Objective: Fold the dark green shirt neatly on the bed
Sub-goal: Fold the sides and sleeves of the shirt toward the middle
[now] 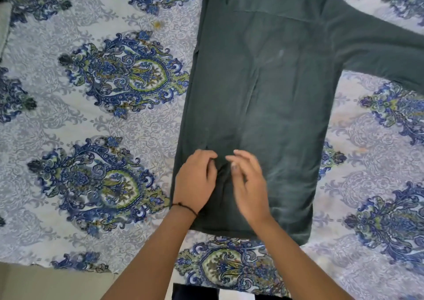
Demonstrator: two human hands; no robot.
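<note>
The shirt (pixel 263 93) runs off the top edge; right hand (pixel 246 182) blurred.

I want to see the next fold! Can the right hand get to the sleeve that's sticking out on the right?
Probably yes. The right hand is over the dark green shirt, and nothing lies between it and the outstretched sleeve, though it is a long stretch.

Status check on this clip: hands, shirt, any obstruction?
Left hand pressing on dark green shirt near hem; right hand open, blurred, just beside it. Left side folded in, right sleeve still spread out. Patterned bedsheet unobstructed.
</note>
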